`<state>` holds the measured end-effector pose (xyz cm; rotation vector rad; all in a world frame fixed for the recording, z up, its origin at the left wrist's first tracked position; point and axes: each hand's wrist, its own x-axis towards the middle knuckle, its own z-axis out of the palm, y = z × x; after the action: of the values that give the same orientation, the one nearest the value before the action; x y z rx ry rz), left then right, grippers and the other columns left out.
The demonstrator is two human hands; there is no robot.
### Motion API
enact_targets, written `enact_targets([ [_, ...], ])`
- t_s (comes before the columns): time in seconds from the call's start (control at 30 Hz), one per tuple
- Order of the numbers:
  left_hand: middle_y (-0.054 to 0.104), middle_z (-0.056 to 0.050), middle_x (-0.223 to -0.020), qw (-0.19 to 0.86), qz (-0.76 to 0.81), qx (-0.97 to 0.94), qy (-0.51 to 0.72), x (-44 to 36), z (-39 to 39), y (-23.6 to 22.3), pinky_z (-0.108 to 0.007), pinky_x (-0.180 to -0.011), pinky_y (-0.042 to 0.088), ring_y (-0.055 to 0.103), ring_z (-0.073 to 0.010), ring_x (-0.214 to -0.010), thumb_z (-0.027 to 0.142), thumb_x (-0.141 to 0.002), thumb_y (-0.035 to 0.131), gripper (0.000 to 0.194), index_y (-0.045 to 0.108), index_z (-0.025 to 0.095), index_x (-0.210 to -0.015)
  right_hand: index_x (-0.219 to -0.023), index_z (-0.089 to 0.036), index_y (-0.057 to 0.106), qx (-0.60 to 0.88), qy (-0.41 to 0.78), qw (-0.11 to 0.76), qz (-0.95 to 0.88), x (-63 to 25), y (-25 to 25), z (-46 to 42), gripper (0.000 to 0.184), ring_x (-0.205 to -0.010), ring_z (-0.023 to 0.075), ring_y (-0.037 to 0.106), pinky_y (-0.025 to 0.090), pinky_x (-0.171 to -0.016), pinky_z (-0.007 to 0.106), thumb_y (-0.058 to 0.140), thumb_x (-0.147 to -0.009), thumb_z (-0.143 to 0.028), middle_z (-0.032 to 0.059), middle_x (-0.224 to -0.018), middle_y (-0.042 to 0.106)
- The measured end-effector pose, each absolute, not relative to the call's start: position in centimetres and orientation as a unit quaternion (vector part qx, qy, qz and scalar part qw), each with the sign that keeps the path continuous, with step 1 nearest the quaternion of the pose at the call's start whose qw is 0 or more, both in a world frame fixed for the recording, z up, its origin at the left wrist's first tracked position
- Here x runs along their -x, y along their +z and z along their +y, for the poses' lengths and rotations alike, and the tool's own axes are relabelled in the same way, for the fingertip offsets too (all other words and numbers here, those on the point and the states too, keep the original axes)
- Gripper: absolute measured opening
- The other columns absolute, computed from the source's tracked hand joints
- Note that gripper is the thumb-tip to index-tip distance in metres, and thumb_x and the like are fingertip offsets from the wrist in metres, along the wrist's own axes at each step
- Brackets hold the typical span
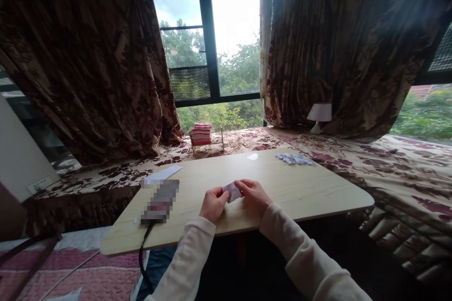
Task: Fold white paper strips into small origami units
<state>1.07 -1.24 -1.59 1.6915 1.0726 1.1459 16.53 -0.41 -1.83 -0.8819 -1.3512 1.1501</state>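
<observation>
Both of my hands meet over the near middle of a light wooden table (303,188). My left hand (213,204) and my right hand (254,196) pinch a small pale purple-and-white piece of paper (232,192) between their fingertips, just above the tabletop. Long cream sleeves cover both arms. At the table's far right lies a small heap of similar pale paper pieces (294,158), well out of reach of either hand. One small white scrap (252,156) rests near the far edge.
A blurred dark flat object (160,201) with a black cable lies on the table's left, a white sheet (163,173) beyond it. Behind are a floral-covered ledge, a small wooden rack with red-striped cloth (202,133), a small white lamp (319,115), heavy curtains and a window.
</observation>
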Motion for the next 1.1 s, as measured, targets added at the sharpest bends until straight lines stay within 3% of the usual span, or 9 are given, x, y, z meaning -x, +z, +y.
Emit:
enact_targets([
  [0.3, 0.058, 0.003, -0.06, 0.425, 0.393, -0.683, 0.445, -1.08, -1.14, -1.43, -0.025, -0.059, 0.042, 0.055, -0.0112, -0.059, 0.037, -0.082, 0.054, 0.029, 0.061, 0.012, -0.068, -0.071, -0.014, 0.068, 0.358, 0.493, 0.553, -0.569, -16.43, -2.28, -0.34, 0.033, -0.06, 0.0125, 0.053, 0.04, -0.06, 0.027, 0.068, -0.063, -0.046, 0.001, -0.064, 0.064],
  [0.57, 0.06, 0.0, -0.08, 0.423, 0.398, -0.688, 0.436, -1.11, -1.13, -1.68, -0.028, -0.062, 0.049, 0.058, -0.0119, -0.068, 0.036, -0.085, 0.052, 0.025, 0.058, 0.012, -0.087, -0.07, -0.014, 0.068, 0.354, 0.49, 0.54, -0.586, -16.35, -2.54, -0.23, 0.032, -0.06, 0.0125, 0.053, 0.039, -0.06, 0.027, 0.068, -0.063, -0.045, 0.0004, -0.062, 0.062],
  [0.8, 0.056, 0.001, -0.055, 0.427, 0.397, -0.671, 0.458, -1.47, -1.65, -1.14, -0.022, -0.051, 0.035, 0.049, -0.0101, -0.053, 0.038, -0.075, 0.058, 0.03, 0.063, 0.01, -0.066, -0.07, -0.014, 0.068, 0.355, 0.482, 0.534, -0.597, -16.34, -2.05, -0.43, 0.035, -0.058, 0.0119, 0.051, 0.038, -0.059, 0.027, 0.066, -0.065, -0.048, 0.0, -0.061, 0.061],
  [0.97, 0.057, 0.001, -0.056, 0.428, 0.393, -0.673, 0.457, -1.53, -1.83, -0.84, -0.022, -0.052, 0.033, 0.046, -0.0107, -0.054, 0.034, -0.07, 0.057, 0.024, 0.064, 0.012, -0.063, -0.063, -0.014, 0.065, 0.36, 0.48, 0.52, -0.608, -16.31, -1.8, -0.39, 0.038, -0.052, 0.0097, 0.045, 0.035, -0.054, 0.025, 0.063, -0.067, -0.051, -0.0018, -0.053, 0.055],
  [1.1, 0.055, 0.0, -0.058, 0.412, 0.394, -0.685, 0.454, -1.4, -1.64, -1.0, -0.022, -0.055, 0.035, 0.047, -0.0125, -0.059, 0.035, -0.068, 0.059, 0.023, 0.064, 0.014, -0.06, -0.066, -0.014, 0.064, 0.352, 0.479, 0.519, -0.614, -16.02, -1.83, -0.53, 0.033, -0.054, 0.0096, 0.045, 0.035, -0.054, 0.024, 0.068, -0.063, -0.047, -0.0021, -0.058, 0.057],
])
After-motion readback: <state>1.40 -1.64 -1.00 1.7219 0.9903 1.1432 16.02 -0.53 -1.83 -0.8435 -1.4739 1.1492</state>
